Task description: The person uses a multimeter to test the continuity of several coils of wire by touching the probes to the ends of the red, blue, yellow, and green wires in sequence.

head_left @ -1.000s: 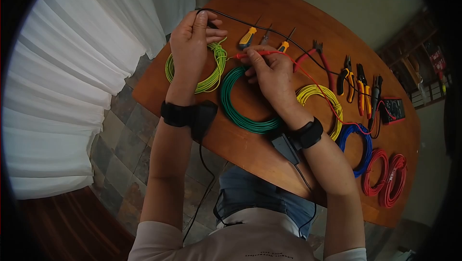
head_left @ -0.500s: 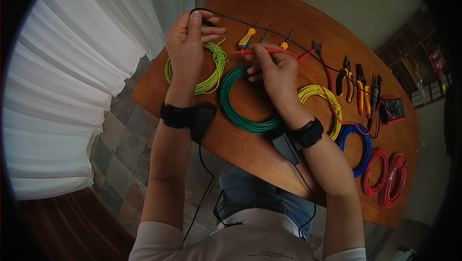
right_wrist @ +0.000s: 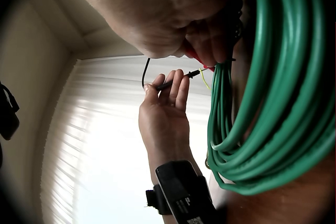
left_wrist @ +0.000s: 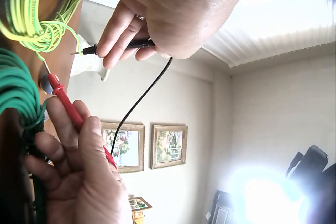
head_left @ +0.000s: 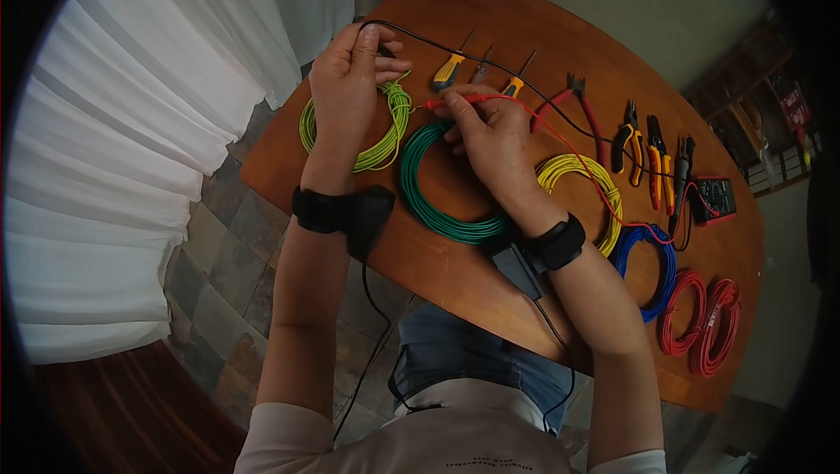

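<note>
My left hand (head_left: 344, 94) holds a black test probe (left_wrist: 90, 50) between thumb and fingers, its lead looping over the hand. In the left wrist view, the probe's bare tip lies by one end of the yellow-green wire coil (head_left: 398, 98). My right hand (head_left: 500, 142) pinches a red test probe (left_wrist: 68, 106), its metal tip right at another end of that wire. Below the right hand lies a green wire coil (head_left: 420, 190), large in the right wrist view. Both leads run right toward a small red-and-black multimeter (head_left: 716, 203).
Behind the hands lie several screwdrivers (head_left: 449, 70). Red-handled cutters (head_left: 595, 120), pliers (head_left: 633, 137) and yellow-black wire strippers (head_left: 658, 163) sit to the right. Yellow (head_left: 612, 198), blue (head_left: 667, 286) and red wire coils (head_left: 719, 330) line the wooden table (head_left: 455, 273). A white curtain (head_left: 114, 168) hangs left.
Half a second ago both hands had drawn slightly apart, the red probe tip off the wire end. Now the left hand is back rightward and the red tip is again at the wire end.
</note>
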Demonstrator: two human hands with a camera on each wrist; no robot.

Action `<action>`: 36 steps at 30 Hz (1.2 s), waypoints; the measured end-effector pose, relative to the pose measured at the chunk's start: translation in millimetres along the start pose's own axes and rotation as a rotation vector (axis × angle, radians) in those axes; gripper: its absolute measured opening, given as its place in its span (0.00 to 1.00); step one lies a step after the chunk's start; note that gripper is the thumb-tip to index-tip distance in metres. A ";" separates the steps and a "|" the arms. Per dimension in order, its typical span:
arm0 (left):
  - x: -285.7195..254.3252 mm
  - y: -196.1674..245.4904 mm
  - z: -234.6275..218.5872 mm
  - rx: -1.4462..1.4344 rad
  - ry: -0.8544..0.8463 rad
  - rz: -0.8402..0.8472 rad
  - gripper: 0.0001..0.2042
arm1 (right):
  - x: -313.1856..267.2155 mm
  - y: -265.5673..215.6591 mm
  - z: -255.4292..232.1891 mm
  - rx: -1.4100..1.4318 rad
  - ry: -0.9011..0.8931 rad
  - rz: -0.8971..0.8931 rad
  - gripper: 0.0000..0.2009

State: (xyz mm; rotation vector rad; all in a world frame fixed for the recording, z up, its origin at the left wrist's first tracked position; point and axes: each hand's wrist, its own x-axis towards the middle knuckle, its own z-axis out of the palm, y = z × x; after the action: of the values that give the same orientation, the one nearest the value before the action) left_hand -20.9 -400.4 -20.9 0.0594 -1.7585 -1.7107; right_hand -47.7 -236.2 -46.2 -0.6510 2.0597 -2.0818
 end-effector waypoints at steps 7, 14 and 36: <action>-0.3 1.5 -0.6 -0.019 0.002 0.053 0.14 | 0.0 0.1 -1.0 -0.012 -0.013 -0.002 0.09; -1.3 5.5 -0.1 -0.040 0.007 0.085 0.14 | 1.6 -12.4 -10.9 0.141 0.009 0.079 0.11; -9.7 7.1 13.0 -0.047 -0.204 -0.101 0.14 | -29.5 -31.5 -65.2 -0.130 0.107 -0.009 0.12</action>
State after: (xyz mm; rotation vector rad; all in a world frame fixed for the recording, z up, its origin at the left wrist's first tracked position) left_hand -16.8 -383.5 -17.5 -0.0503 -1.8892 -1.8861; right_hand -40.8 -163.1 -19.3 -0.5787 2.2699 -2.0429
